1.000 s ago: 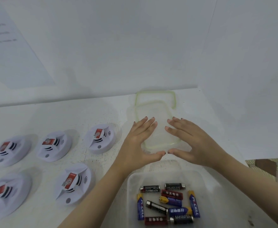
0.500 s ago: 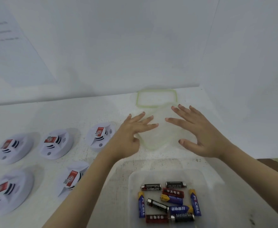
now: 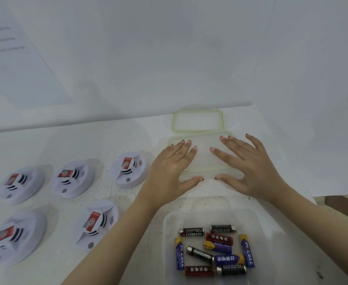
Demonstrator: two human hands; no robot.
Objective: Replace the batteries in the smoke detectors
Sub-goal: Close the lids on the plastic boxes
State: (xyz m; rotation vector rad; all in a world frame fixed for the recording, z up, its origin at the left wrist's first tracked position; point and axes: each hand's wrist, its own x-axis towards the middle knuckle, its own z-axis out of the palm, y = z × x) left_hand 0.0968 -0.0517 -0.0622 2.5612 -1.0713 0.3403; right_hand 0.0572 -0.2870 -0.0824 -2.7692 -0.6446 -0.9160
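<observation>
Several white round smoke detectors with red labels lie at the left: three in a far row (image 3: 23, 184) (image 3: 72, 179) (image 3: 129, 169), two nearer (image 3: 14, 237) (image 3: 96, 223). A clear tub (image 3: 261, 223) at the front holds several loose batteries (image 3: 210, 249). My left hand (image 3: 173, 171) and my right hand (image 3: 249, 167) are flat with fingers spread over a clear lid with a green seal (image 3: 204, 161). Whether the palms press on it I cannot tell. Neither hand grips anything.
A second green-rimmed clear lid (image 3: 197, 120) lies just beyond the first, near the back wall. A white wall closes the right side, and the table's right edge (image 3: 333, 206) shows there. A paper sheet (image 3: 14, 58) hangs at the upper left.
The near lid, first tilted and overlapping the far lid, now lies square in front of it. My left hand swung left and returned. Both hands are spread wider over the lid.
</observation>
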